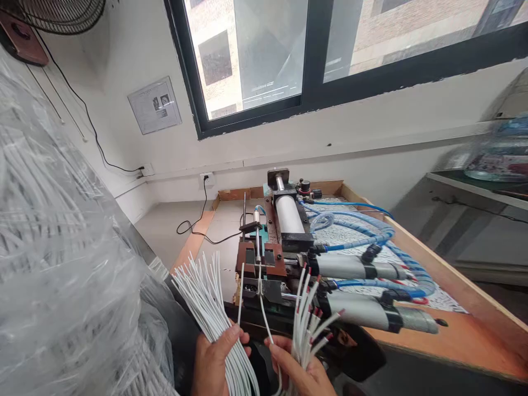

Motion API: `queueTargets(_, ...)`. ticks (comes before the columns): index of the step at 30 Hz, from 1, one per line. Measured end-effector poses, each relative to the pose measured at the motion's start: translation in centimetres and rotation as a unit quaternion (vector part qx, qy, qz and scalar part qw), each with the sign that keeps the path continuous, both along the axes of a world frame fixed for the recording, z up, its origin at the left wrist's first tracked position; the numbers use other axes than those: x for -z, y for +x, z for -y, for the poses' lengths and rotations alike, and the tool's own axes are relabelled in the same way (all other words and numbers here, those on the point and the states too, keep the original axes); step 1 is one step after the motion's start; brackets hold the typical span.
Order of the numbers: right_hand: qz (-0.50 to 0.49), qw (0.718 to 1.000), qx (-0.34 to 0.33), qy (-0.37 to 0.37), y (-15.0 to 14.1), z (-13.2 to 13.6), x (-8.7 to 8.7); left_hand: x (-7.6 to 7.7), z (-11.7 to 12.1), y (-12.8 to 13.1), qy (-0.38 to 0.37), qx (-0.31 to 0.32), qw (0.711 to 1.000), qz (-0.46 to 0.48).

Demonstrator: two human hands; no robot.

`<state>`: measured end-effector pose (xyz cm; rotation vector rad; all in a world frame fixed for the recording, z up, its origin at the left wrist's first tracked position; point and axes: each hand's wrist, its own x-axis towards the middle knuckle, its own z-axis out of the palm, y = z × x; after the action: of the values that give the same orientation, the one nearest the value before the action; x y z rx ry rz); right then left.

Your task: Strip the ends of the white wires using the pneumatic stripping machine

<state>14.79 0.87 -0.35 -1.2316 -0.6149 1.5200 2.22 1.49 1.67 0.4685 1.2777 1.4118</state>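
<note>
My left hand (218,352) is closed around a thick bundle of white cables (206,300), with one cable standing apart between thumb and fingers. In my right hand (295,360) is a smaller bunch of white cables (303,330) whose ends show red inner wires. Thumb and forefinger of that hand also pinch a single white cable (264,316). Its far end reaches into the clamp area of a pneumatic machine (270,291), below a thin upright rod. Both palms are hidden behind the cables.
Clear plastic wrap (74,264) covers a tall heap of white cables at left. Silver cylinders (350,267) and blue air hoses (383,234) extend right over the wooden-edged bench (487,324). A black power cord (192,226) lies behind. A water bottle (499,151) stands at far right.
</note>
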Motion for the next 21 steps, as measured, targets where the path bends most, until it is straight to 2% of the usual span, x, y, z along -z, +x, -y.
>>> queueTargets(2, -0.011, 1.0, -0.001, -0.001, -0.1, -0.4, 0.4, 0.0, 0.0, 0.1, -0.005, 0.001, 1.0, -0.005)
queueTargets(4, -0.017, 0.999, -0.036, 0.007, -0.3, -0.9, 0.9, 0.1, 0.1, 0.1, -0.003, 0.018, 1.0, -0.009)
queueTargets(7, -0.052, 0.995, -0.078, 0.033, -0.9, -1.5, 1.1, 0.7, 0.1, 0.3, 0.02, 0.076, 0.997, 0.007)
queueTargets(11, -0.071, 0.995, -0.003, 0.066, -1.8, -1.3, 0.3, 1.3, 0.2, 0.2, 0.051, 0.13, 0.989, 0.041)
queueTargets(15, -0.058, 0.995, 0.057, 0.06, -1.7, -1.2, -0.6, 0.8, 0.0, 0.0, 0.038, 0.104, 0.993, 0.042)
queueTargets(18, -0.043, 0.996, 0.058, 0.05, -1.5, -1.8, -0.6, 0.4, -0.2, -0.2, 0.005, 0.059, 0.996, 0.064)
queueTargets(21, -0.071, 0.995, 0.063, 0.024, -1.6, -2.5, -0.3, 0.4, -0.4, -0.2, -0.007, 0.048, 0.996, 0.079)
